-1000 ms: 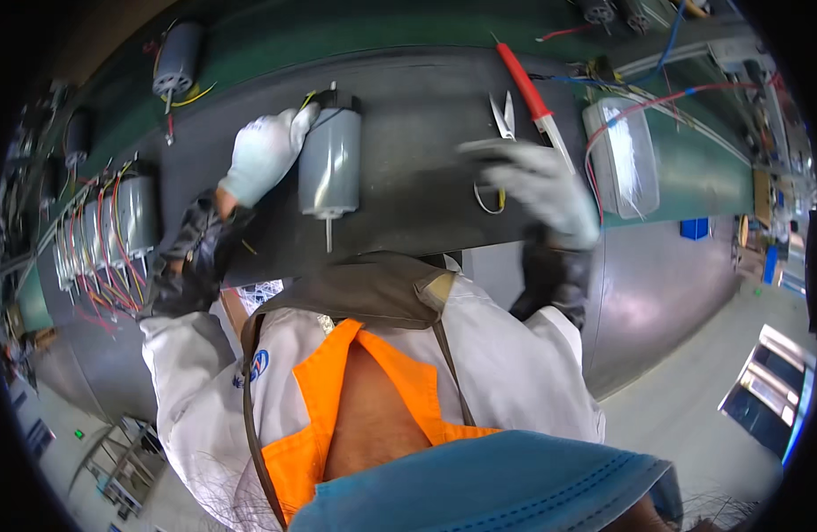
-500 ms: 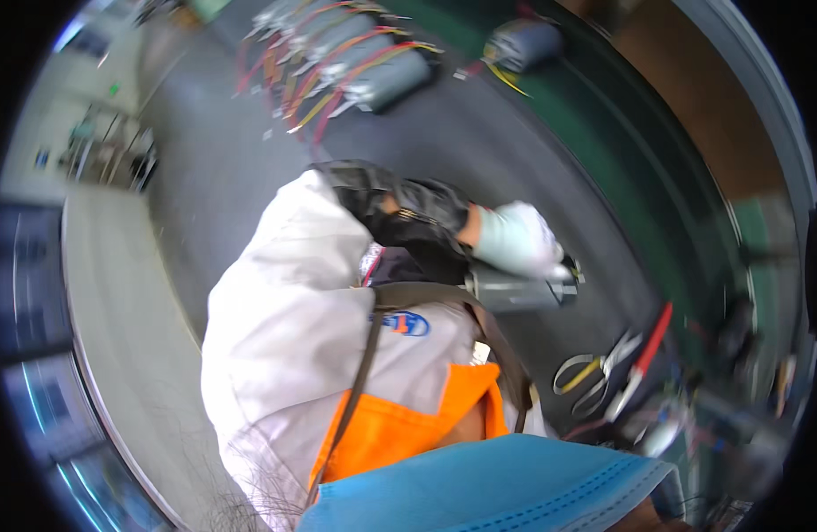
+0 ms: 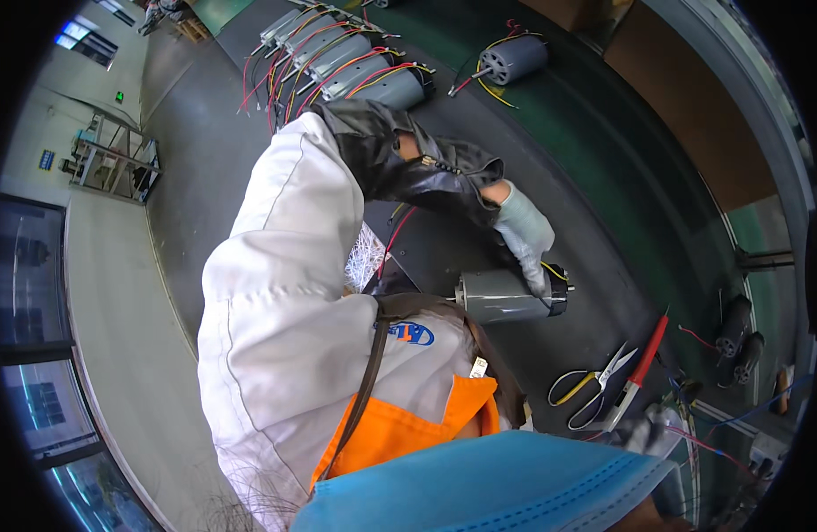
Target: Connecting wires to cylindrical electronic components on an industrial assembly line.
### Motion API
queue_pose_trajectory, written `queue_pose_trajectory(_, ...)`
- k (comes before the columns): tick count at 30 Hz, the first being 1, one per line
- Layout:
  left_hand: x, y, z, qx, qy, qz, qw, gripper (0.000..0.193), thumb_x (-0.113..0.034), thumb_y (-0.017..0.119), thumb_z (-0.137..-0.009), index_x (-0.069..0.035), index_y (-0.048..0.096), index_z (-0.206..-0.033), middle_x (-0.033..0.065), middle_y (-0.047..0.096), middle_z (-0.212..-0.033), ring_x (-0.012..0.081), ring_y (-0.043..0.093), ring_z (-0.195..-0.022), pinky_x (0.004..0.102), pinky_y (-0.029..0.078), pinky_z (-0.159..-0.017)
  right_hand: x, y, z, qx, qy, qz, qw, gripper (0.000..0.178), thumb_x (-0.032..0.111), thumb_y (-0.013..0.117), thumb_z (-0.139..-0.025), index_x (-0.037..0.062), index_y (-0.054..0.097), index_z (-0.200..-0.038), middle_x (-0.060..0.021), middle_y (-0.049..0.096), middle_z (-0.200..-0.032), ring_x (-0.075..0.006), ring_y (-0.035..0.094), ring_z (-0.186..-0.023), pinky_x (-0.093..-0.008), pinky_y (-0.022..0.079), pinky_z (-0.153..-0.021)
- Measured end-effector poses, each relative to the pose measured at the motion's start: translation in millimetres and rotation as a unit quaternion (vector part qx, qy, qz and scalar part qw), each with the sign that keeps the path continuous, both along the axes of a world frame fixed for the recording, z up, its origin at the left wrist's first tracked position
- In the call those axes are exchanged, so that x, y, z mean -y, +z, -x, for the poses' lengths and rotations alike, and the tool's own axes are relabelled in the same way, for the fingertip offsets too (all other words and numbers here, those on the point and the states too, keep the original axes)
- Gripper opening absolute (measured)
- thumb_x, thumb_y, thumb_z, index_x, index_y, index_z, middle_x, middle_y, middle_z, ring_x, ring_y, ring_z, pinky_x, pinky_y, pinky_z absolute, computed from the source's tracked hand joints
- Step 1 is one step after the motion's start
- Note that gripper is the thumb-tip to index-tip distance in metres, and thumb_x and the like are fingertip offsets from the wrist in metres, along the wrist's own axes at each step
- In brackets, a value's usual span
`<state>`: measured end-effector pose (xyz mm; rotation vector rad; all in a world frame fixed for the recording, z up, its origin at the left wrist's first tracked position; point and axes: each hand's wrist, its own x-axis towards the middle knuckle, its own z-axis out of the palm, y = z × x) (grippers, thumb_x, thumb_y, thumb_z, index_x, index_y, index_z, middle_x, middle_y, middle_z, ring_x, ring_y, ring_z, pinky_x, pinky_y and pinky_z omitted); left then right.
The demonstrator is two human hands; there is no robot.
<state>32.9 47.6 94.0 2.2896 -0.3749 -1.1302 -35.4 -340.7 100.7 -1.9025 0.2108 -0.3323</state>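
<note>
My left hand [image 3: 528,235], in a pale glove, reaches down onto a grey cylindrical electric motor [image 3: 497,297]. Its fingers are closed over the motor's black-capped end, beside a yellow wire. The motor lies on its side on the dark bench, close to my body, with a shaft showing at each end. My right hand [image 3: 648,433], also gloved, is at the lower right, partly hidden by the blue mask. Its fingers look curled, and red wire runs beside it; what it holds is unclear. Scissors [image 3: 594,383] and a red-handled tool [image 3: 643,359] lie between the hands.
A row of grey motors [image 3: 337,58] with red and yellow leads stands at the far left of the bench [image 3: 594,257]. Another motor [image 3: 515,60] lies at the far middle. Small dark motors [image 3: 734,328] sit at the right. A metal-framed cart [image 3: 116,158] stands at the left.
The view has steadied and shifted slightly. My left hand has changed from lying along the motor's top to pointing down at its capped end. My right hand stays at the lower right.
</note>
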Motion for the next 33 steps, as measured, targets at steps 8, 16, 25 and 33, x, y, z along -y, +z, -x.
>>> queue_pose_trajectory(8, -28.7, -4.0, -20.8, -0.178, 0.003, 0.096, 0.979, 0.037, -0.039, 0.061, -0.098, -0.006, 0.07, -0.082, 0.0004, 0.06, -0.062, 0.0118, 0.055, -0.048, 0.0307, 0.043, -0.044, -166.0, -65.7, 1.3, -0.022, 0.261, -0.159, 0.952, 0.023, 0.005, 0.064, -0.095, -0.0086, 0.068, -0.114, -0.0165, 0.071, -0.103, -0.0161, 0.066, -0.094, -0.0253, 0.051, -0.086)
queue_pose_trajectory(16, -29.0, 9.0, 8.9, -0.152, 0.176, 0.175, 0.957, 0.044, -0.042, 0.048, -0.101, -0.004, 0.068, -0.09, 0.0059, 0.064, -0.07, 0.0074, 0.053, -0.051, 0.0259, 0.041, -0.047, -176.2, -93.9, -2.0, 0.248, 0.276, 0.3, 0.879, 0.038, 0.008, 0.074, -0.078, 0.0154, 0.072, -0.115, -0.0007, 0.068, -0.112, -0.0259, 0.065, -0.091, -0.0394, 0.054, -0.077)
queue_pose_trajectory(25, 7.4, -45.9, 28.2, 0.063, 0.252, 0.255, 0.931, 0.034, -0.032, 0.056, -0.101, -0.001, 0.069, -0.106, -0.0003, 0.064, -0.079, 0.0041, 0.056, -0.061, 0.0203, 0.043, -0.049, -172.8, -63.6, -14.0, -0.085, 0.251, -0.178, 0.948, 0.027, 0.002, 0.064, -0.093, -0.0006, 0.07, -0.119, -0.0112, 0.073, -0.11, -0.0197, 0.07, -0.085, -0.0296, 0.056, -0.071)
queue_pose_trajectory(33, 29.2, -53.2, 26.2, 0.023, 0.348, 0.316, 0.882, 0.036, -0.032, 0.069, -0.097, -0.002, 0.065, -0.116, -0.0017, 0.066, -0.085, 0.0007, 0.055, -0.063, 0.0166, 0.043, -0.051, -158.8, -59.3, -41.2, -0.118, 0.225, -0.318, 0.913, 0.025, 0.001, 0.057, -0.098, -0.0077, 0.064, -0.121, -0.0186, 0.074, -0.106, -0.0153, 0.072, -0.079, -0.0223, 0.054, -0.062)
